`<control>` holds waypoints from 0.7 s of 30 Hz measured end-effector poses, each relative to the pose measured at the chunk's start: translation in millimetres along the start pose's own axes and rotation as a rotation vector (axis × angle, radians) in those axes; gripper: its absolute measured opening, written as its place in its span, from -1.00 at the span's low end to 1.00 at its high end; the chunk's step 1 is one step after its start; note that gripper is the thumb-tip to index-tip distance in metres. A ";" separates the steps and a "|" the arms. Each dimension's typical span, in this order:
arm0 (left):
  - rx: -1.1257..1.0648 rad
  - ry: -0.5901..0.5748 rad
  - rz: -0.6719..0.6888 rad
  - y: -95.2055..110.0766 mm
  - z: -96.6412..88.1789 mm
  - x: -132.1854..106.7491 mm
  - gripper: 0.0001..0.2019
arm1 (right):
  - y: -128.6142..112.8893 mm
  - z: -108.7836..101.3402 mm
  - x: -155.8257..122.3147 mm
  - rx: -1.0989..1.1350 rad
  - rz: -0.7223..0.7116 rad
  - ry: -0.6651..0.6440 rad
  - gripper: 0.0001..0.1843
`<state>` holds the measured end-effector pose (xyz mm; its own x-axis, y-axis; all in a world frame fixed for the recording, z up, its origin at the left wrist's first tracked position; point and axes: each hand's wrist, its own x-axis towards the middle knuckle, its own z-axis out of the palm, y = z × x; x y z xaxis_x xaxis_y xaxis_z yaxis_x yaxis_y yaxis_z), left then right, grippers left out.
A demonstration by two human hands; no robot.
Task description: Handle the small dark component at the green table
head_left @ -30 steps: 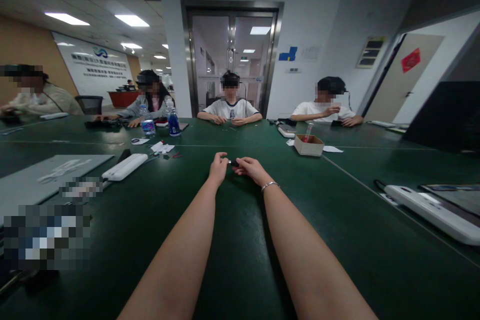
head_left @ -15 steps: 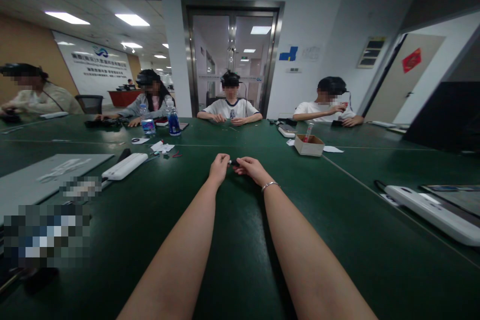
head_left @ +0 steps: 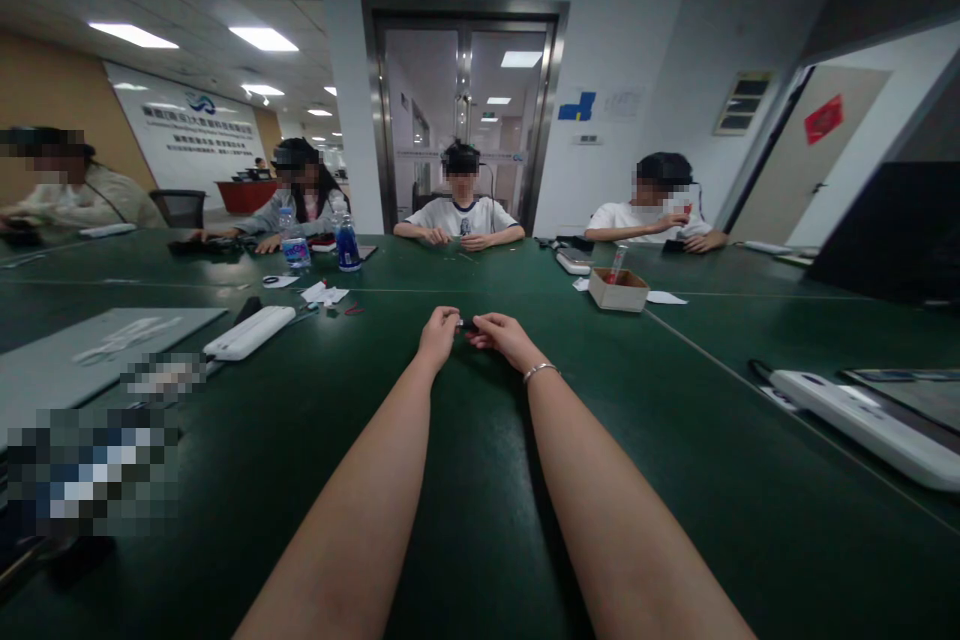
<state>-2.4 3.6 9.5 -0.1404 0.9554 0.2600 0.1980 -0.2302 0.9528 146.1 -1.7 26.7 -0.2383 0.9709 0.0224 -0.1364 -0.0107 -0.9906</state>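
Note:
Over the middle of the green table [head_left: 480, 480] my two hands almost meet around a small black object [head_left: 469, 325]. It has a pale, metallic-looking end, and it is too small for me to tell its kind. My left hand [head_left: 437, 338] pinches the pale end between thumb and fingertips. The black end sits in the closed fingers of my right hand [head_left: 508, 340], which hide part of it. A silver bracelet [head_left: 540, 372] circles my right wrist.
A cardboard box [head_left: 618, 292] with a clear tube in it stands ahead to the right. White power strips lie left [head_left: 251, 332] and right [head_left: 862, 430]. Bottles [head_left: 347, 245] and paper scraps [head_left: 325, 294] are ahead to the left. Several people sit across the table.

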 end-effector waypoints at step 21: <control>0.042 -0.021 -0.014 4.5 -2.1 -3.5 -0.79 | 0.3 -0.8 -0.4 0.006 -0.008 -0.005 -0.95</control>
<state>-3.0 -1.2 13.2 -0.1228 0.9624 0.2425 0.2369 -0.2088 0.9488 146.9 -1.8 26.3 -0.2422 0.9697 0.0306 -0.1438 -0.0047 -0.9896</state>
